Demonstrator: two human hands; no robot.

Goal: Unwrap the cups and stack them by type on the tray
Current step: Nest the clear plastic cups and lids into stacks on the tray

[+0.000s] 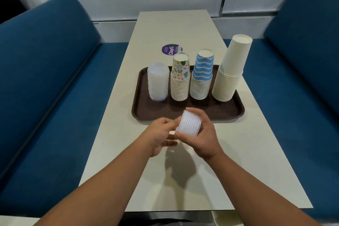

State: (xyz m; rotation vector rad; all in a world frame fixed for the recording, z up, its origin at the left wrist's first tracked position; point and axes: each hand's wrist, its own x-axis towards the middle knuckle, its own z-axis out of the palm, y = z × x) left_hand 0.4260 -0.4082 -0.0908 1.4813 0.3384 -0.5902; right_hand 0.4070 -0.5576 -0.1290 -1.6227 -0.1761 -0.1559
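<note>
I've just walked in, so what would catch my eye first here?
Probably the four upside-down cup stacks in a row on the brown tray: translucent plastic cups, doodle-print cups, blue-striped cups and tall plain white cups. In front, the left hand and right hand hold a short stack of translucent cups.

Two bare forearms enter from the near edge, with no sleeves showing anywhere along them. The left hand and right hand are bare too: no gloves, rings, watch or wristband visible.
</note>
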